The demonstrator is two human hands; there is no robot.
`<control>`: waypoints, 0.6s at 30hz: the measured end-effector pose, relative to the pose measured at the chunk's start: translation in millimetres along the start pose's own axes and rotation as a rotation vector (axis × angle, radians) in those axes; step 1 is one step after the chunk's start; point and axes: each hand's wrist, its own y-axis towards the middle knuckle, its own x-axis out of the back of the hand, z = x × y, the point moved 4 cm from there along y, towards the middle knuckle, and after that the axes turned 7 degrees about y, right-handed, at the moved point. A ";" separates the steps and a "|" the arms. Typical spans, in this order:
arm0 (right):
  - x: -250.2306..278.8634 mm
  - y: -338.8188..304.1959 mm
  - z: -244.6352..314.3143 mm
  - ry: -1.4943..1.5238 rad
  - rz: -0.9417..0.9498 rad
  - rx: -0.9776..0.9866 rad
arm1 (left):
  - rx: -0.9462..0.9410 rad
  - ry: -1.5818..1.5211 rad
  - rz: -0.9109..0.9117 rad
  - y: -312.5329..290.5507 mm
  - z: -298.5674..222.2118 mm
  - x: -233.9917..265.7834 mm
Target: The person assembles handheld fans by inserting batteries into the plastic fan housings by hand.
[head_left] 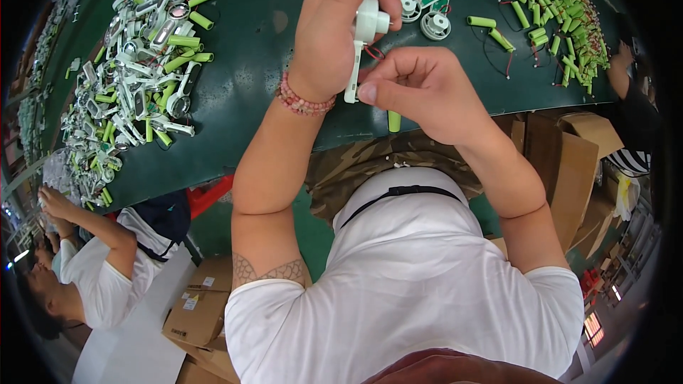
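My left hand (324, 35) is raised over the near part of the table, its fingers wrapped round a white plastic housing (356, 64) with a round head and a slim handle pointing down. A thin red wire (374, 52) loops out beside the head toward my right hand (427, 89). Thumb and forefinger of that hand are pinched together at the handle's lower end; what lies between them is hidden. Just below the right hand shows a green battery cell (394, 121), partly covered by it; whether the hand holds the cell I cannot tell.
A heap of white housings with green cells (142, 78) covers the dark green table's (242, 92) left side. More white round parts (435, 25) lie beyond my hands. Many wired green batteries (562, 14) spread at right. Cardboard boxes (558, 171) stand below; a co-worker (107, 263) sits at left.
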 end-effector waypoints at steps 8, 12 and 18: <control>1.3 -5.5 -4.2 0.071 -0.007 -0.026 | 0.073 -0.025 -0.020 -3.1 2.1 -6.6; 3.1 -4.0 -7.9 0.020 -0.034 0.042 | 0.057 -0.062 0.027 -0.8 13.8 -3.4; 8.0 -2.1 -13.9 0.065 -0.006 0.043 | 0.048 0.081 0.041 1.9 17.6 -4.5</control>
